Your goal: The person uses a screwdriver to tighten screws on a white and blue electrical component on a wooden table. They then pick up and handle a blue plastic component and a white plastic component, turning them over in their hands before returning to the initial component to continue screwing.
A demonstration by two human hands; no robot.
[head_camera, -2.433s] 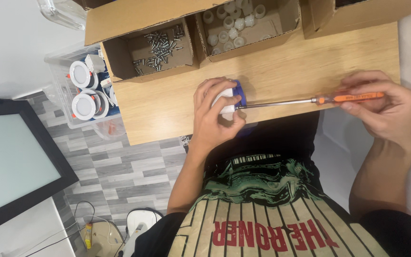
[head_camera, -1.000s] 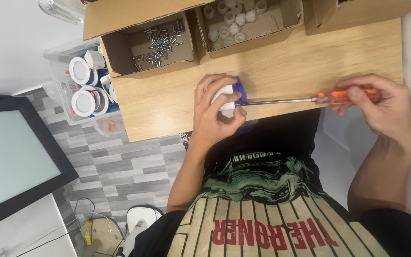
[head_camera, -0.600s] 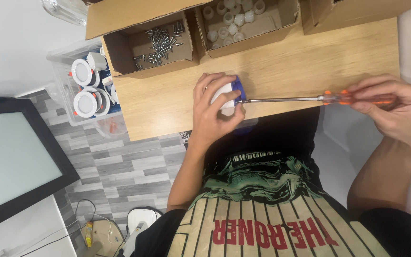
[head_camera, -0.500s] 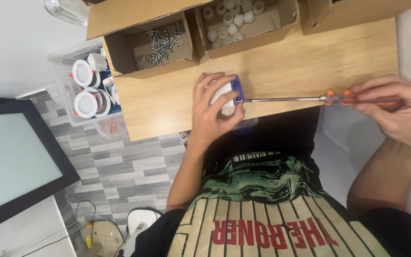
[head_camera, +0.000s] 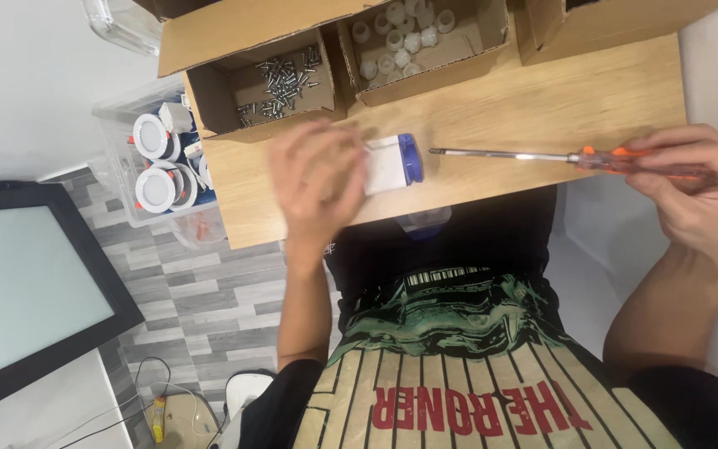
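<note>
Wooden worktop (head_camera: 492,116) carries everything: two open cardboard boxes along its far edge, and nearer, a small white-and-blue part (head_camera: 392,163). Just left of that part, the blurred left hand (head_camera: 313,179) has loosely spread fingers, apparently touching its end. Right of it, the right hand (head_camera: 695,195) grips the orange-handled screwdriver (head_camera: 567,157), shaft lying level, tip just short of the part.
</note>
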